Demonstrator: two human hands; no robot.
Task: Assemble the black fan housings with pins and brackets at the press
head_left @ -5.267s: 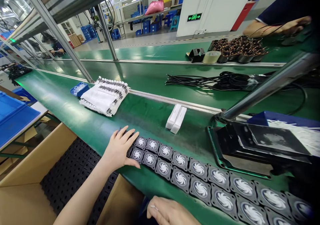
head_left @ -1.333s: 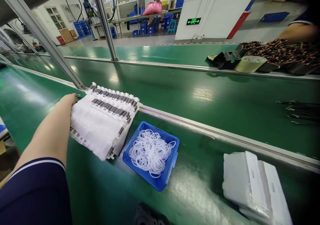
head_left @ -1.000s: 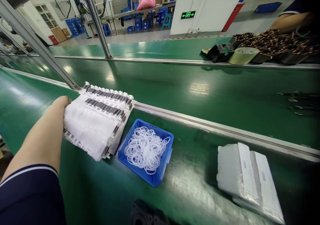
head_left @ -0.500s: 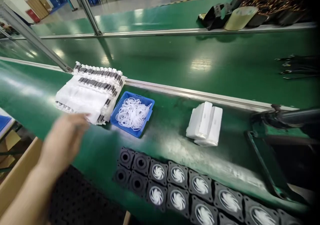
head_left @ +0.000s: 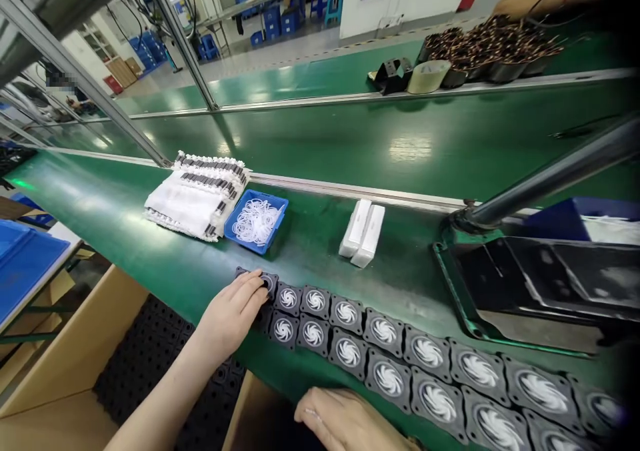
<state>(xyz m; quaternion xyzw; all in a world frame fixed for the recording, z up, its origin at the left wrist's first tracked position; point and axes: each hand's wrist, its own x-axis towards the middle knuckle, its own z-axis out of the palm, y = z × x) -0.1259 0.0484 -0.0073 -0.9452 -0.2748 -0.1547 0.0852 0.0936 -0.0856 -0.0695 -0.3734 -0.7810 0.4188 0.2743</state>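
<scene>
A double row of square black fan housings with white, swirl-bladed centres runs along the near edge of the green bench. My left hand lies over the row's left end, fingers stretched across the top of dark-centred housings and partly covering them. Below the row, at the bottom of the view, is my right hand. Its fingers are curled together, and whatever is between them cannot be made out. A blue tray of thin white rings stands just beyond my left hand.
White sheets stacked with small black-and-white parts lie left of the tray. Two white blocks stand behind the row. A black-topped stand is at right. An open cardboard box holds black pieces below. Across the bench is a person's arm.
My left hand has moved right, from beside the white stack onto the left end of the row. My right hand has come into view. The camera has tilted up.
</scene>
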